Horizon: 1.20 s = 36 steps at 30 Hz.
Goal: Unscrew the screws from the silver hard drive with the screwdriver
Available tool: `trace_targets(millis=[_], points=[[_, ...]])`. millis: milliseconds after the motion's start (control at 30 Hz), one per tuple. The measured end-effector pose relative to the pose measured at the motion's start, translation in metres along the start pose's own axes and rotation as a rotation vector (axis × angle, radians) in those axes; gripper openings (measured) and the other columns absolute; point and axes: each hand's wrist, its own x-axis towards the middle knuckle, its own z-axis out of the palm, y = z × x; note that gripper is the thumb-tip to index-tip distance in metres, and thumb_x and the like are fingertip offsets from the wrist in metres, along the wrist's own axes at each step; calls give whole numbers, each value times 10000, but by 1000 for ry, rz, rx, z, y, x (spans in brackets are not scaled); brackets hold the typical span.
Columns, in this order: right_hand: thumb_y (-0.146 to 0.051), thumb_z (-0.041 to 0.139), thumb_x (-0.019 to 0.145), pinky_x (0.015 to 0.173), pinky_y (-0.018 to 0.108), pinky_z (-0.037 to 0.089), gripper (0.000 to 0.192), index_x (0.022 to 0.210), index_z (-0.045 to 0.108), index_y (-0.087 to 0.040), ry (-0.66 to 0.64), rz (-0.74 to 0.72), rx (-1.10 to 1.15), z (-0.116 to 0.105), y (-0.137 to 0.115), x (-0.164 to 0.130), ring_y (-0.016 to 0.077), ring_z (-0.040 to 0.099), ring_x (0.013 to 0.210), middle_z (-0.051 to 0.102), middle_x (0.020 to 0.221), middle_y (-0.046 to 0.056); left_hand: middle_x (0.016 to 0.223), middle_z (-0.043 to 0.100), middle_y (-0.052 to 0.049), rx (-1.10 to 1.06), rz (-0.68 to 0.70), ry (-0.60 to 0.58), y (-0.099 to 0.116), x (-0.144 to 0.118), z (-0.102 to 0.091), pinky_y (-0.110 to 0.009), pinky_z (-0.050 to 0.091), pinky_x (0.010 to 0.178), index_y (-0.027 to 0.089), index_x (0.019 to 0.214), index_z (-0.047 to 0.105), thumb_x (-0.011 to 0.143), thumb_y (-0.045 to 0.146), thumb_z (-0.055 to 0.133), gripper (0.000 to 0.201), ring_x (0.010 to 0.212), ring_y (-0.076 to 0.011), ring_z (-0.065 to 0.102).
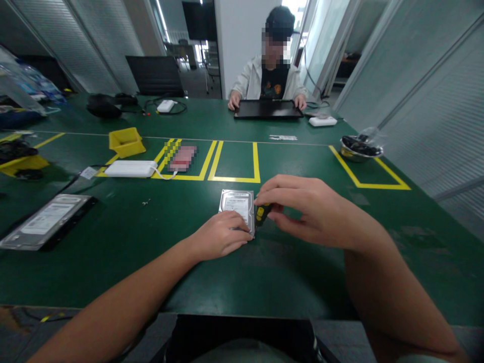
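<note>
A silver hard drive (237, 200) with a white label lies flat on the green table in front of me. My left hand (223, 232) rests over its near part, fingers pressed together and holding it down; that part of the drive is hidden. In my right hand (302, 209) is a short black and yellow screwdriver (260, 214), gripped by the handle between thumb and fingers. Its tip points down at the drive's near right corner, and I cannot make out the screw there. A few small screws (145, 202) lie loose to the left.
To the left lies a larger hard drive (47, 219). Farther off are a white power bank (130, 168), a yellow bin (126, 142) and a metal bowl (361, 148) of dark items. Across the table a person holds a black tray (268, 109).
</note>
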Motion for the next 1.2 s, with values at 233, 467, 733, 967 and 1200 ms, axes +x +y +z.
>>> trace_targets(millis=[233, 467, 733, 967, 1200], points=[[-222, 594, 915, 719, 273, 405, 139, 1018, 645, -145, 11, 71, -73, 1, 0, 0, 155, 544, 822, 613, 925, 51, 1035, 696, -67, 7, 1, -15, 0, 0, -1, -380, 486, 894, 212, 1064, 711, 962, 248, 551, 193, 1004, -215, 614], [-313, 597, 931, 677, 270, 369, 177, 960, 638, -143, 25, 90, -115, 2, 0, 0, 148, 514, 764, 587, 861, 37, 1034, 696, -71, 14, -5, -17, 1, 0, -1, -383, 483, 869, 219, 1067, 712, 967, 253, 536, 206, 979, -218, 614], [-125, 521, 921, 810, 275, 437, 197, 1057, 661, -158, 27, 19, -13, 1, -1, 0, 158, 571, 917, 625, 1026, 70, 1036, 693, -68, 7, -8, -21, 0, -1, 0, -379, 488, 899, 222, 1067, 712, 965, 255, 544, 199, 1017, -216, 614], [-42, 492, 870, 908, 298, 458, 293, 1078, 652, -172, 2, -28, 16, -1, -1, -1, 169, 594, 1032, 645, 1162, 74, 1039, 695, -71, -5, -10, -24, 0, 0, -1, -383, 487, 905, 217, 1061, 716, 963, 261, 550, 197, 1007, -217, 610], [-75, 515, 890, 896, 289, 472, 204, 998, 652, -180, 30, -11, 56, -2, -3, -1, 162, 608, 1031, 650, 1150, 70, 1038, 697, -72, 2, 0, -13, 0, 0, -2, -390, 487, 909, 210, 1058, 717, 967, 257, 541, 204, 1017, -221, 604]])
